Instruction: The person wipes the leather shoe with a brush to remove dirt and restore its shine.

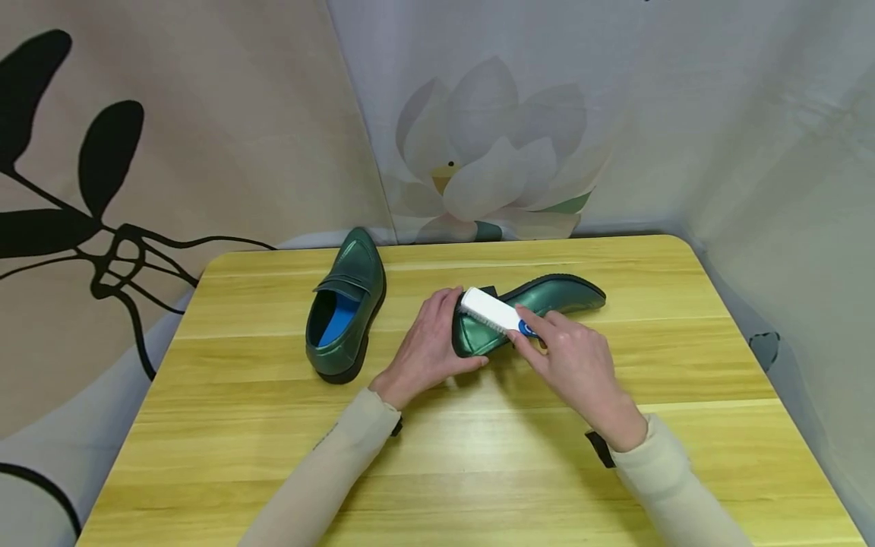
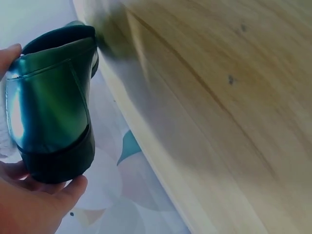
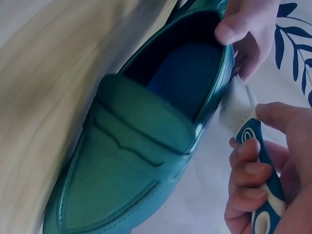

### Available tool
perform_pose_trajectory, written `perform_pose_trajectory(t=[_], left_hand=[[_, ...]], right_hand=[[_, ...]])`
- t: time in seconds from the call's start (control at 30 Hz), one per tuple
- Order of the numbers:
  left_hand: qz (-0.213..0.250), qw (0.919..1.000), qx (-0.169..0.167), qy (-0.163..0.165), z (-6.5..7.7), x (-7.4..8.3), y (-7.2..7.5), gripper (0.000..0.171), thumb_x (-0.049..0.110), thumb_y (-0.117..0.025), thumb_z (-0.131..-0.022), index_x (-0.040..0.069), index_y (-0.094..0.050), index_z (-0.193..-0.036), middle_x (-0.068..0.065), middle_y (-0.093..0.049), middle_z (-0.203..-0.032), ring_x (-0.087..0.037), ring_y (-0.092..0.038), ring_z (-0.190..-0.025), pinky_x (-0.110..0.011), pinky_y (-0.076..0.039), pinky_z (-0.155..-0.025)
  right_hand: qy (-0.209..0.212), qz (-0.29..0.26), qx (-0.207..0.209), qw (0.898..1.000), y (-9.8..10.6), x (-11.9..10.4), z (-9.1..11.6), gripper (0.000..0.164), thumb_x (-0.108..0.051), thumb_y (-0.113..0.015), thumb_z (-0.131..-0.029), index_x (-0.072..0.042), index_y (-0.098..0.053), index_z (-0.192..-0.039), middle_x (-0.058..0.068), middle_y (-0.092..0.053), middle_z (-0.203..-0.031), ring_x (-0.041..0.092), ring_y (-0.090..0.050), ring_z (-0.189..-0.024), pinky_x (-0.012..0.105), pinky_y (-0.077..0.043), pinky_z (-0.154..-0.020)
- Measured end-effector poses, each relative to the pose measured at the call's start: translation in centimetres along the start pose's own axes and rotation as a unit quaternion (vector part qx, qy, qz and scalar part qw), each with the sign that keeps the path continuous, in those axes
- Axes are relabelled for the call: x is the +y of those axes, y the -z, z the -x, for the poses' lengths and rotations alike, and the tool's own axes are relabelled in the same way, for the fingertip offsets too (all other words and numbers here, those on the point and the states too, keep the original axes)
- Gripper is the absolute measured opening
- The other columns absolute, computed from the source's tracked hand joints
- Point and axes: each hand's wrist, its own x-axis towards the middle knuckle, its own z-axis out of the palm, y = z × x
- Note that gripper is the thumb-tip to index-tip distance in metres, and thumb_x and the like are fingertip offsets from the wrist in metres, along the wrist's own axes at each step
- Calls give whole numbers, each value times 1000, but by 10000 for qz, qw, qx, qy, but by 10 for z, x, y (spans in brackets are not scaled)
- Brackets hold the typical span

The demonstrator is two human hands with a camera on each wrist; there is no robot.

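Note:
A green loafer [image 1: 554,295] is tipped on its side above the table, its toe toward the right. My left hand [image 1: 427,339] grips it at the heel, with thumb and fingers on either side of the heel [image 2: 53,107] in the left wrist view. In my right hand [image 1: 577,361] is a brush with a white head [image 1: 488,310] and a blue-and-white handle [image 3: 268,180]. Its bristles lie against the side of the shoe near the heel. The right wrist view shows the loafer's blue insole [image 3: 183,78] and the strap across its upper.
The matching green loafer [image 1: 352,304] stands upright at the left of the wooden table [image 1: 437,471], toe toward the back edge. Behind the table hangs a pale curtain [image 1: 615,114] with a flower print.

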Motion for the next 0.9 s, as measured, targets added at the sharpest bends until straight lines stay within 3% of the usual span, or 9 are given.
perform_pose_trajectory(t=[0.27, 0.5, 0.67, 0.77, 0.9], left_hand=[[-11, 10000, 1, 0, 0, -1, -1, 115, 48, -96, -67, 0, -38, -154, -19, -45, -148, -33, -47, -133, -46, -44, -112], [8, 10000, -32, 29, 1, -3, -2, 115, 49, -96, -68, 1, -37, -155, -18, -45, -150, -33, -46, -135, -45, -43, -112], [109, 9998, -81, 152, 2, -4, -3, 115, 47, -96, -68, 1, -36, -155, -19, -43, -152, -33, -44, -137, -47, -42, -113], [158, 9996, -101, 216, 2, -4, -3, 115, 46, -96, -69, 1, -36, -156, -19, -43, -152, -34, -44, -137, -47, -42, -113], [185, 9994, -124, 263, 1, -4, -3, 115, 45, -97, -69, 1, -35, -156, -19, -42, -152, -33, -44, -137, -47, -41, -113]], right_hand=[[-664, 172, 88, 9976, 7, 29, 6, 41, -30, -79, -93, -7, -75, -126, 3, -53, -66, 12, -37, -47, 29, -29, -41], [-1480, 228, 199, 9885, 19, 64, 17, 38, -28, -74, -97, -6, -74, -128, 5, -54, -63, 17, -40, -47, 32, -27, -42], [-2040, 254, 10, 9786, 25, 87, 26, 41, -33, -68, -102, -3, -72, -129, 18, -70, -78, 25, -51, -51, 35, -30, -41], [-2360, 251, -167, 9713, 27, 98, 32, 45, -37, -63, -104, -2, -71, -131, 25, -73, -89, 27, -50, -51, 36, -30, -41], [-2466, 230, -224, 9686, 27, 102, 34, 47, -38, -61, -105, 0, -69, -132, 28, -72, -91, 25, -45, -48, 36, -28, -41]])
